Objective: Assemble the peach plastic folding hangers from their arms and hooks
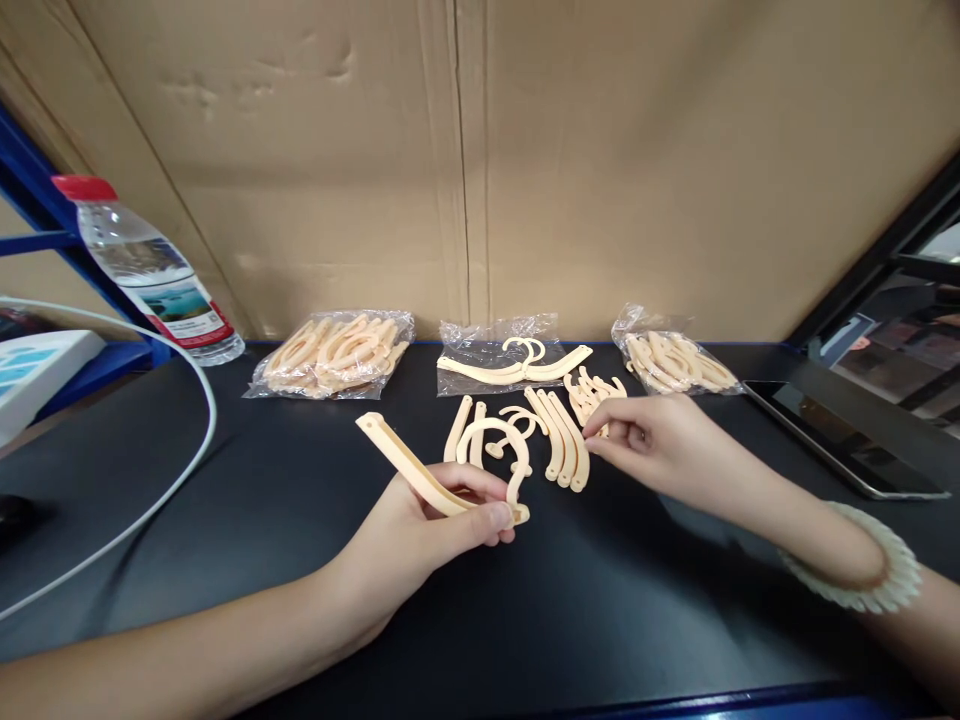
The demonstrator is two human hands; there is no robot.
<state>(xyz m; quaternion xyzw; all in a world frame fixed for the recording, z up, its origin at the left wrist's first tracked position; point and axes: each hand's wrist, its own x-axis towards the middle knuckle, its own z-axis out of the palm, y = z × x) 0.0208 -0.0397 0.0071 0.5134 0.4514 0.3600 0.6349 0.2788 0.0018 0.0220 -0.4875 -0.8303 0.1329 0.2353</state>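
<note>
My left hand [435,530] gripped a hanger arm [406,466] and a hook [486,425] just below mid-frame.
The 2 pieces looked light, stiff and slick; I judged the end where they met the safest pinch. My right hand [652,432], right of centre, curled near loose strips [580,470]; I couldn't tell whether it held anything.

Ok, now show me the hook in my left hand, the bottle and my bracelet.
Hook [491,426]: head view, on the top of its curve.
Bottle [171,297]: head view, on its label.
Bracelet [898,565]: head view, on its outer right side.
</note>
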